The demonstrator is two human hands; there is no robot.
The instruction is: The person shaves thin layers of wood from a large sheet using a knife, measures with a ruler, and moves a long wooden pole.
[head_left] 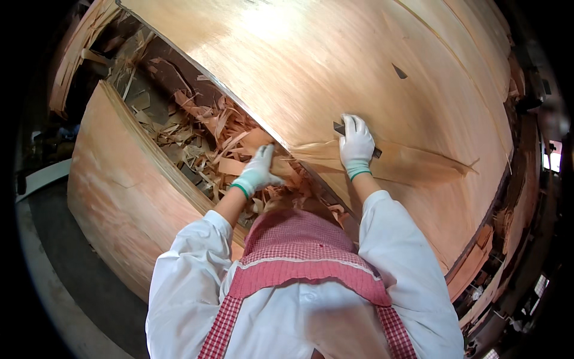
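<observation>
My right hand (357,143), in a white glove, is closed on a dark flat blade (338,128) against the large pale veneer sheet (299,60) at upper right. A creased, loose strip of veneer (430,158) runs from the sheet's edge under or beside that hand toward the right. My left hand (258,170), also gloved, is open with fingers apart, just off the sheet's lower-left edge over orange veneer scraps (251,139). Whether it touches them is unclear. A small dark triangular mark or piece (399,70) shows on the sheet farther up.
A stack of veneer sheets (122,185) stands at left, with a trough of heaped shavings (188,134) between it and the big sheet. More veneer (81,42) is at upper left. Dark floor (72,251) shows at lower left. Ragged veneer edges (475,257) line the right side.
</observation>
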